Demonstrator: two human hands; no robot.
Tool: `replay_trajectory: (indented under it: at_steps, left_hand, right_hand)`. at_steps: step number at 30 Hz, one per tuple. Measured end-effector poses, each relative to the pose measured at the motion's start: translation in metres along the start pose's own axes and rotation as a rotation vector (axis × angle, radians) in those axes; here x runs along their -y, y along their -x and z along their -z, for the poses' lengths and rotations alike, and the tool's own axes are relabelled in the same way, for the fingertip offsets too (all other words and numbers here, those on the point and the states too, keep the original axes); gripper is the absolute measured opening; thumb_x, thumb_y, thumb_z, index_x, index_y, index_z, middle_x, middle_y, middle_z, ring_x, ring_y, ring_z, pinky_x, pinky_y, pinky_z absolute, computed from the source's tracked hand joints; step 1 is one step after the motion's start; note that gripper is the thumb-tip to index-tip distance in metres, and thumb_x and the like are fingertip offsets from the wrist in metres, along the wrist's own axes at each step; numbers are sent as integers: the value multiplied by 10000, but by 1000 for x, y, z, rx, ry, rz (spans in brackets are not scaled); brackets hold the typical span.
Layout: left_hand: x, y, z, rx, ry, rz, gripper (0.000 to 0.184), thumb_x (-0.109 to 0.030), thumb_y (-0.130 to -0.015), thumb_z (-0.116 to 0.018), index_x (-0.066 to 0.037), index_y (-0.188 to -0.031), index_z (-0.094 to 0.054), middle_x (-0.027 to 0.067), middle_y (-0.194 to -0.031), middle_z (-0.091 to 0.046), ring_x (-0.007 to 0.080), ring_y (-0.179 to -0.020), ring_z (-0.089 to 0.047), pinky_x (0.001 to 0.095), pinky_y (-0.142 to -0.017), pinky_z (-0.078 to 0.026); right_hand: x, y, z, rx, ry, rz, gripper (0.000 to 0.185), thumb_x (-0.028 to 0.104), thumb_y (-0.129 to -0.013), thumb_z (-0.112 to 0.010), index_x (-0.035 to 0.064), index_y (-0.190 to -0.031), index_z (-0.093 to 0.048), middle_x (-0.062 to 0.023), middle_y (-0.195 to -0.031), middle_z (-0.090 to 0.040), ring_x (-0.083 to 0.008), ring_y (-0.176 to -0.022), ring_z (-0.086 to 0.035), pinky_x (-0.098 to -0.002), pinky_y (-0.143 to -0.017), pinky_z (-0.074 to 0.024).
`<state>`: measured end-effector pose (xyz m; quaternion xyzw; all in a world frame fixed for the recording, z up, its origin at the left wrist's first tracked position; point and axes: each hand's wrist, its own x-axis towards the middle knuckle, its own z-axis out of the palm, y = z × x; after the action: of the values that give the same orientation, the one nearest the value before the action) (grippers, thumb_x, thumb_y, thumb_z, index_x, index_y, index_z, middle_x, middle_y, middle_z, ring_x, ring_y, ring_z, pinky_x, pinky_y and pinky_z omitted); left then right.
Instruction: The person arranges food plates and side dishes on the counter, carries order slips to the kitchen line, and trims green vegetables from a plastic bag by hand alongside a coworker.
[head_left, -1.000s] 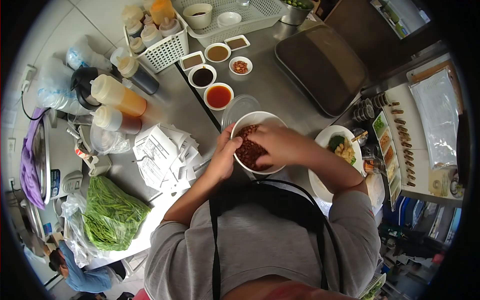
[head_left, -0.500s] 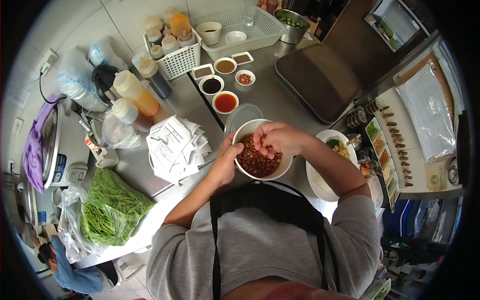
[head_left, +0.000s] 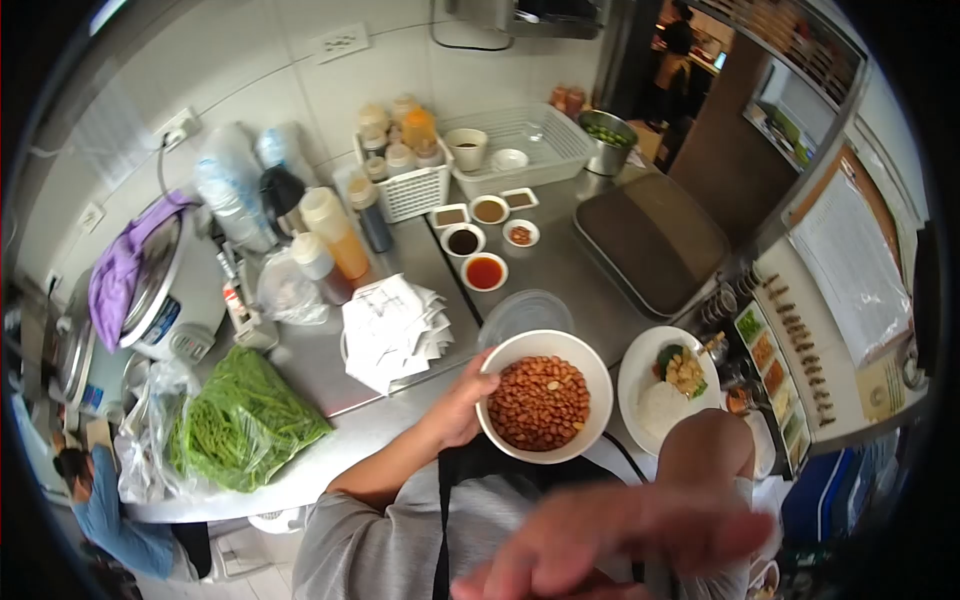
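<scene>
My left hand [head_left: 465, 400] grips the left rim of a white tub [head_left: 602, 385] full of reddish-brown nuts [head_left: 541, 402]. My right hand [head_left: 610, 540] is raised close to the camera, blurred, below the tub and apart from it; whether its fingers hold anything cannot be made out. Behind the tub lies a clear round lid [head_left: 524, 315]. To its right stands a white plate [head_left: 632, 375] with rice [head_left: 662, 410] and a topping with greens. Small dishes of sauce, one of them red [head_left: 485, 271], sit beyond the lid.
Left are paper slips [head_left: 392, 330], a bag of green beans [head_left: 240, 420] and squeeze bottles [head_left: 335, 232]. A dark covered tray [head_left: 650, 240] lies at the back right, near a metal pot [head_left: 607, 155]. A person in blue [head_left: 130, 525] is at the lower left.
My right hand has left the tub and come up toward the camera. The view has tilted up, showing more of the back wall. My left hand still holds the tub.
</scene>
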<state>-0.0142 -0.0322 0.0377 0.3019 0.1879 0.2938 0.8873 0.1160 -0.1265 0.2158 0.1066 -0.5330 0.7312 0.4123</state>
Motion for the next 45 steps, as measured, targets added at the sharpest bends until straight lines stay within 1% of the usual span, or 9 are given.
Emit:
replay_trajectory:
  at_steps: [6,11,15,20,23,25,29,32,45]
  left_hand:
    - [-12,32,-16,-64,-60,-40,753,-319,-726,-572,-34,-1294,-169,157,-1264,-319,258,-1181,-326,389,-976,-286]
    - [-18,64,-8,-118,-11,-122,789,-341,-712,-592,-34,-1298,-162,153,-1271,-312,262,-1187,-318,394,-983,-269]
    - [-26,95,2,-204,44,-163,780,-336,-703,-596,-48,-1299,-183,139,-1278,-316,255,-1187,-320,390,-984,-264]
    - [-32,124,23,-279,64,-265,771,-333,-685,-595,-46,-1292,-217,139,-1272,-335,252,-1182,-330,377,-978,-275]
    - [-36,138,35,-347,101,-317,746,-329,-691,-582,-40,-1286,-236,140,-1262,-352,253,-1174,-341,377,-975,-281]
    - [-43,149,56,-392,75,-394,734,-403,-683,-558,1,-1249,-323,189,-1213,-413,312,-1105,-417,418,-928,-346]
    - [-61,182,82,-608,27,-524,732,-415,-673,-537,4,-1237,-334,192,-1208,-414,319,-1084,-433,428,-898,-373]
    - [-73,193,104,-645,26,-611,718,-410,-684,-540,20,-1225,-343,193,-1191,-431,308,-1080,-441,402,-904,-370]
    - [-51,144,195,-697,177,-678,571,-246,-715,-489,-24,-1219,-338,130,-1207,-426,250,-1116,-412,366,-945,-322]
  right_hand:
    - [-49,-11,-25,27,-242,418,928,642,-778,-295,-166,-1222,-183,-289,-1286,-251,-336,-1191,-316,-426,-976,-272]
    - [5,-11,-22,25,104,-277,820,608,-814,-119,6,-1283,180,-350,-1218,-311,-389,-1262,-89,-439,-1002,110]
    - [-5,-19,-13,161,46,-309,844,640,-786,-77,22,-1237,281,-385,-1220,-263,-400,-1263,-31,-429,-985,164]
    - [-42,-47,-15,87,-244,-18,903,645,-779,-230,-88,-1250,7,-310,-1276,-238,-369,-1221,-208,-450,-987,-127]
    - [-39,-50,-23,-67,-332,-158,900,658,-780,-198,-35,-1254,128,-342,-1245,-268,-392,-1234,-184,-460,-1001,-35]
    - [-41,-56,-6,-231,-107,-188,870,625,-797,-205,3,-1275,172,-335,-1196,-335,-382,-1186,-236,-458,-1006,-14]
    - [-75,-69,124,-631,772,37,471,214,-820,-412,-48,-1206,-350,-133,-1072,-506,-196,-921,-504,-296,-825,-366]
    - [-112,-56,173,-888,836,-279,377,119,-830,-476,-12,-1173,-389,-102,-1061,-481,-131,-919,-447,-272,-827,-359]
    - [-212,-32,235,-519,1924,-448,896,368,-587,-706,24,-1279,-253,-192,-1245,-326,-308,-1171,-303,-521,-926,-230]
